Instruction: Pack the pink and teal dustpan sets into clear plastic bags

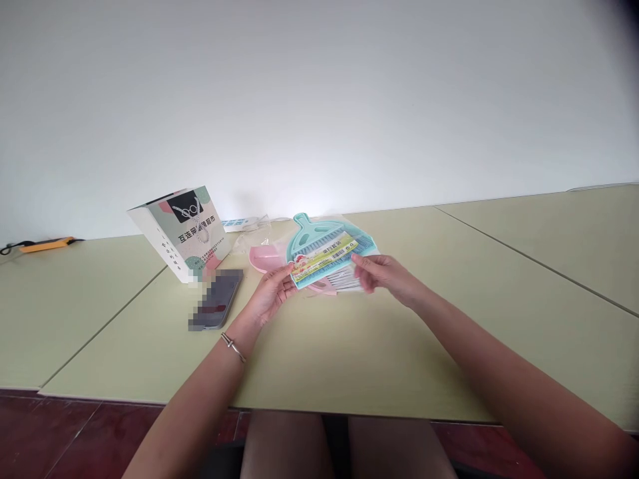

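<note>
A teal dustpan [301, 227] with a brush set into it is held up over the table, tilted. Across the brush runs a green and yellow printed label [323, 258]. My left hand [273, 291] grips the set at its lower left corner, thumb near the label's end. At the other end, my right hand [383, 274] pinches the right side by the label, its lower fingers slightly blurred. Partly hidden behind and below lies a pink dustpan [265, 258], with pale bristles [347, 281] beside it.
To the left stands a printed paper bag [197, 233] with a rope handle. A dark phone [223, 299] lies in front of it. Clear plastic wrapping [254, 234] sits behind the pink dustpan. Near the wall is an orange object [52, 245] with a black cord.
</note>
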`<state>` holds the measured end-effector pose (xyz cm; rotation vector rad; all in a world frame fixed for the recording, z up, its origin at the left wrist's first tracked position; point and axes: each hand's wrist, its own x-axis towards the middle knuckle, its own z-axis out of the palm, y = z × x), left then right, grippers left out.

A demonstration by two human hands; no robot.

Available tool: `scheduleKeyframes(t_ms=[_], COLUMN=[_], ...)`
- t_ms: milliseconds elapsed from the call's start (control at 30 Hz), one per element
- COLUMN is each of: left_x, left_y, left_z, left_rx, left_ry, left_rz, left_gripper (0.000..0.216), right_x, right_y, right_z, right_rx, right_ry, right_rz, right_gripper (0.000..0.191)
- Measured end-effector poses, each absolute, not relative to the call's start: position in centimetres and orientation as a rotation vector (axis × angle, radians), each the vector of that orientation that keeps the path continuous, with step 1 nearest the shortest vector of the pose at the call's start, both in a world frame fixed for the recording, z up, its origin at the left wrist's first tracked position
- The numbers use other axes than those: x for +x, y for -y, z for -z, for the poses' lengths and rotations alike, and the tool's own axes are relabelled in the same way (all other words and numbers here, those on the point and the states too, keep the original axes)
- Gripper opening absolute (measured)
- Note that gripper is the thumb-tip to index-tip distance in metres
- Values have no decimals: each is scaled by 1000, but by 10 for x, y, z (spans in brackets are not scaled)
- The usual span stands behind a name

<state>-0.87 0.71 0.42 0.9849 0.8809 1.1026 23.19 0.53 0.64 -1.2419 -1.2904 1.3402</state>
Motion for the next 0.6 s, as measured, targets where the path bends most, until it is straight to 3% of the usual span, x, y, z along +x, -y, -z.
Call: scheduleKeyframes(t_ms=[100,233,333,467,600], left_x=[-14,-16,-16,-18,-13], left_y=[-10,-13,-15,-16,-11], left_z=[-4,0,3,6,3], left_rx=[986,1018,1051,1140,1241], left_ry=[-888,-914,-962,-1087,-1188], left_rz=[-1135,-1121,-1123,-1109,-1089], left_gripper=[29,32,36,38,43], right_x=[242,239,232,222,213], right_y=[-11,-11,-8,-7,-8], right_z=[-2,1,2,7,14], right_rx=[-1321,-976,-722,-777,-864], right_ry=[1186,1114,1136,925,754], right_rz=[-1047,-1388,-1616,-1630,-1613], right_gripper=[40,50,41,23,22])
